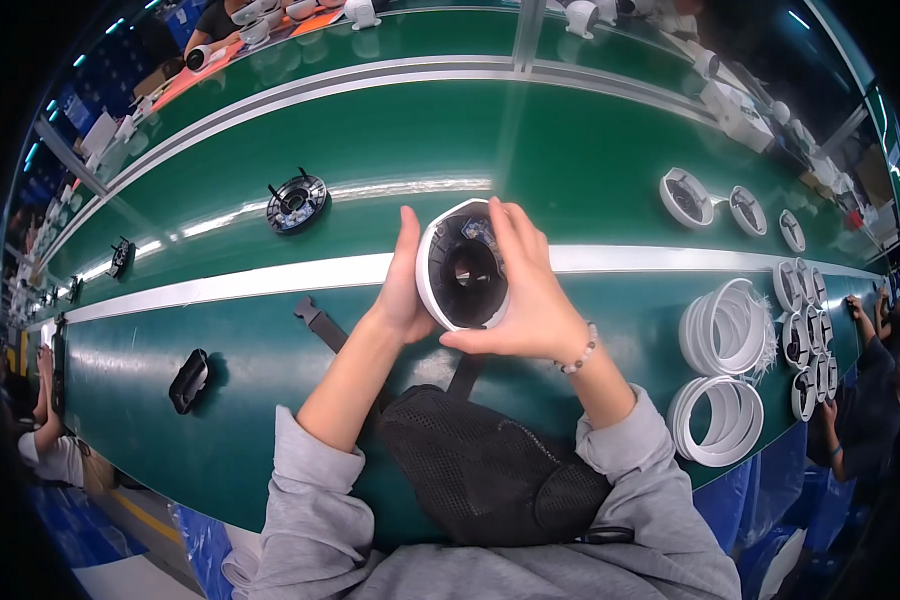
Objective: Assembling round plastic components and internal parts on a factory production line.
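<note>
Between my two hands, in front of me, is a white round housing (467,280) with a black, hollow inside and a small circuit part near its upper rim. My left hand (402,290) cups its left side, the thumb pointing up and the other fingers partly hidden behind it. On the opposite side, my right hand (532,300) grips the rim, with fingers over the top right and the thumb along the bottom. The housing's open face is tilted toward me. A black mesh bag (480,465) lies on the green table below my wrists.
Stacked white rings (718,420) stand at the right, beside several small white-and-black parts (802,340). White shells (686,197) sit on the far green surface (400,130). Farther left are a round black part (297,203) and a black cover (190,382). Other people work at both sides.
</note>
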The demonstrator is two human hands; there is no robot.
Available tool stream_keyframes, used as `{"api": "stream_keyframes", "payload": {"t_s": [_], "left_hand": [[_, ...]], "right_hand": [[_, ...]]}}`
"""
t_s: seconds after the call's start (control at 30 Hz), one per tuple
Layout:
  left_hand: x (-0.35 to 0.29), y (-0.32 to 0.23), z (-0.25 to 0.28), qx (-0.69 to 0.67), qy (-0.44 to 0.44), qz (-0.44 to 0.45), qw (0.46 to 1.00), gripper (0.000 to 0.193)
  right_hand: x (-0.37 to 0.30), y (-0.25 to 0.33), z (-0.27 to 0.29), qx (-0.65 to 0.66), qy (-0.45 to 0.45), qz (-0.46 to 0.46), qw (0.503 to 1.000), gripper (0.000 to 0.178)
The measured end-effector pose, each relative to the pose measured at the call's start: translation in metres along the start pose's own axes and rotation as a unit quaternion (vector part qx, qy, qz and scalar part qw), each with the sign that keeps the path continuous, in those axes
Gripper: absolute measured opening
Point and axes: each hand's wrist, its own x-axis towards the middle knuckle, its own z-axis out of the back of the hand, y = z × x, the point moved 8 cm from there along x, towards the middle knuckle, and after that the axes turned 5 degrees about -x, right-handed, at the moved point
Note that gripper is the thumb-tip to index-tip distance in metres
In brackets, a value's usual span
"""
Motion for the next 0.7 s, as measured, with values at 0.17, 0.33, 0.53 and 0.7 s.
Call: {"api": "stream_keyframes", "payload": {"t_s": [0.17, 0.33, 0.53, 0.7], "left_hand": [[0.002, 0.002, 0.0, -0.015, 0.019, 0.011, 1.0, 0.081], [-0.001, 0.003, 0.002, -0.019, 0.04, 0.029, 0.999, 0.077], [-0.003, 0.008, 0.011, 0.015, 0.008, 0.042, 0.999, 0.055], [-0.002, 0.016, 0.002, -0.05, 0.012, 0.011, 0.999, 0.044]], "right_hand": [[-0.002, 0.001, 0.002, -0.032, 0.005, 0.022, 0.999, 0.118], [-0.005, 0.0, -0.001, 0.004, 0.005, 0.067, 0.998, 0.117], [-0.007, -0.003, 0.001, 0.034, 0.02, 0.132, 0.99, 0.117], [-0.017, -0.004, 0.003, 0.013, -0.042, 0.154, 0.987, 0.116]]}}
